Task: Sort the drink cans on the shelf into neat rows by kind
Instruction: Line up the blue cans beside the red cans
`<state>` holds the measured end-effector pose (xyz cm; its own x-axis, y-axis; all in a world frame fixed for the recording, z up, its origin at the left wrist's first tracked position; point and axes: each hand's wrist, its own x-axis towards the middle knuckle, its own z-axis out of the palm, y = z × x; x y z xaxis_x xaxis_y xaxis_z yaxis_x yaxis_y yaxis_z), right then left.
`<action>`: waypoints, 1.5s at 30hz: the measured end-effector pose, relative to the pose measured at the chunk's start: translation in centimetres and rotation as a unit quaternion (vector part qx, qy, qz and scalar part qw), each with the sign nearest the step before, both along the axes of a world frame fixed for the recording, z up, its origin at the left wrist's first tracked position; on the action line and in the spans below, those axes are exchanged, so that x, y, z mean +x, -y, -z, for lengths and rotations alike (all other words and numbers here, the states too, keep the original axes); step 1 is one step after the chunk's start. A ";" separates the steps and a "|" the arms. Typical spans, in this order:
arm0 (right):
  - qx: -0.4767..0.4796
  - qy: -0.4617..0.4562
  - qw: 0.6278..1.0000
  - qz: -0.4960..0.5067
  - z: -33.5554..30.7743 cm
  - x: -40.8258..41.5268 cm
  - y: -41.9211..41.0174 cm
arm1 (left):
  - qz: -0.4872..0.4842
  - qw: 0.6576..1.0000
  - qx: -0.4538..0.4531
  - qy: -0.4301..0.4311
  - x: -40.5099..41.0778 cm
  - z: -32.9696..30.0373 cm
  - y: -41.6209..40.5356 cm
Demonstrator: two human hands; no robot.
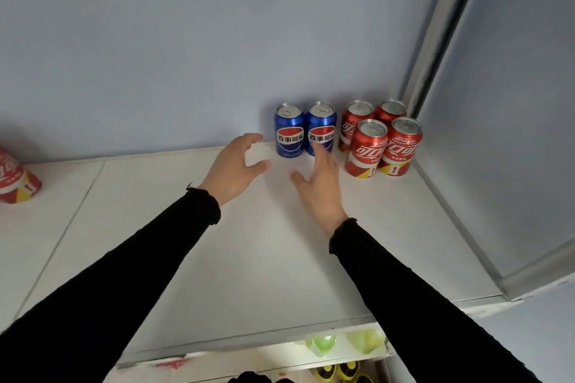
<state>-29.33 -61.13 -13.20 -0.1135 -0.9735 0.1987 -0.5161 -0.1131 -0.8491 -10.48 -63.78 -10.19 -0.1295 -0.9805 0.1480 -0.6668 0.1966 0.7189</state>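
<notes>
Blue cans (289, 130) and red cans (381, 140) upright, tops up, left hand (231, 169) and right hand (320, 188) spread, empty

Two empty hands reach toward cans at the back of a white shelf (249, 252).

Two blue cans (305, 130) stand side by side against the wall; four red cans (381, 140) cluster in the right corner. The left hand (233, 165) hovers spread beside the blue pair; the right hand's (320, 183) fingertip overlaps one blue can. Another red can (14, 177) sits far left.
</notes>
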 end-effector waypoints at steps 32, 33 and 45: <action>-0.023 -0.158 0.960 -0.228 -3.6 44.9 -10.6 | -0.176 0.967 -0.068 0.170 46.3 -1.8 -24.8; -0.015 -0.145 0.963 -0.225 -3.7 45.7 -9.8 | -0.183 0.967 -0.072 0.164 46.8 -1.7 -24.8; 0.070 0.059 0.978 -0.189 -0.2 52.4 -0.5 | -0.225 0.961 -0.090 0.135 48.8 -0.7 -24.9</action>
<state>23.06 -60.61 -12.98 0.2462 -0.9669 0.0672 -0.3579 -0.1552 -0.9208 38.30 -38.91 -9.50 0.2428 -0.9080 0.3414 -0.8712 -0.0494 0.4884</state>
